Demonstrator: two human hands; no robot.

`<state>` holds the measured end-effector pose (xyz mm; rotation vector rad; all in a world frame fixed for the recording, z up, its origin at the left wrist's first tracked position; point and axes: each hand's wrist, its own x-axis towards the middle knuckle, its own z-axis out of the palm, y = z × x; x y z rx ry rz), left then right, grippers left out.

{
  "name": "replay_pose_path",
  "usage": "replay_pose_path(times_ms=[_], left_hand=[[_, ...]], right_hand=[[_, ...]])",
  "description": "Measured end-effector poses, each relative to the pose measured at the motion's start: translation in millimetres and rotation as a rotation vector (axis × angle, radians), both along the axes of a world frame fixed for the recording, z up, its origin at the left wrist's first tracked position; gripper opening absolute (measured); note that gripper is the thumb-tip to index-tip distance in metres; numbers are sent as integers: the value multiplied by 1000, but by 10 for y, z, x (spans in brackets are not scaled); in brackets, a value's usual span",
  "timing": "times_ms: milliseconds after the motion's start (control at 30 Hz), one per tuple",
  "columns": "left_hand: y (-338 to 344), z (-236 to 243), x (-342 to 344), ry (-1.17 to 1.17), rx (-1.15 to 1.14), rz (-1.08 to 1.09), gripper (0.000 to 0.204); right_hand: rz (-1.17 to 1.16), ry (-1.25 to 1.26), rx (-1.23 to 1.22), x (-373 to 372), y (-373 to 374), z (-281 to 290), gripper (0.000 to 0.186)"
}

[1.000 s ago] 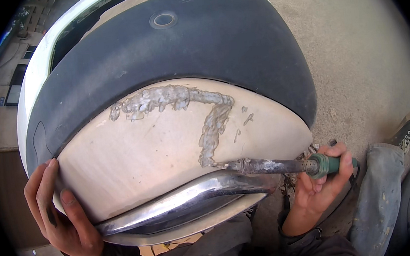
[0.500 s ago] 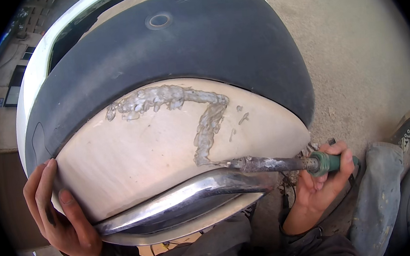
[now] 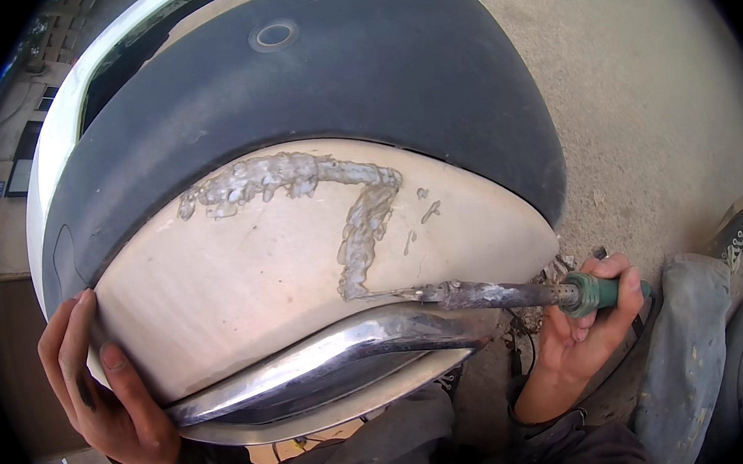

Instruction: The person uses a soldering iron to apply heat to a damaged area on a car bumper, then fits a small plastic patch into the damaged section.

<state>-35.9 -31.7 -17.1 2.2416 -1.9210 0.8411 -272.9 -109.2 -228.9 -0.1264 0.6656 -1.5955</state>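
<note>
A large vehicle bumper has a dark grey upper part (image 3: 339,67), a pale beige lower panel (image 3: 241,261) and a curved chrome strip (image 3: 303,362). A lumpy grey bead (image 3: 359,242) of melted-looking material runs across the beige panel and bends down. My left hand (image 3: 111,387) grips the panel's left end, fingertips curled on its edge, a dark smudge on one finger. My right hand (image 3: 580,346) is closed on the green handle (image 3: 605,292) of a soldering-iron-like tool. Its dirty metal shaft (image 3: 501,296) reaches left to the lower end of the bead, touching the panel.
Concrete ground (image 3: 634,103) lies at the right, with a leg in stained jeans (image 3: 681,337) and a dark laced sneaker (image 3: 730,236) at lower right. A building (image 3: 11,149) stands at the far left. Dark wires hang below the bumper.
The bumper, bead and tool appear a little further left in the picture, and the bumper's top slightly higher. Both hands keep their holds, and the tool's tip stays at the bead's lower end.
</note>
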Motion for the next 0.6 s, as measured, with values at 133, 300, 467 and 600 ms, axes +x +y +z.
replay_pose_path(times_ms=[133,300,467,600], left_hand=[[6,0,1,-4,2,0,31],[-2,-13,3,-2,-3,-1,30],[13,-4,21,-10,6,-2,30],[9,-2,16,-26,14,-1,30]], right_hand=[[-10,3,13,-12,4,-6,36],[-13,22,15,-28,9,6,36],[-18,33,5,-45,10,-15,36],[-22,41,5,-70,16,-25,36]])
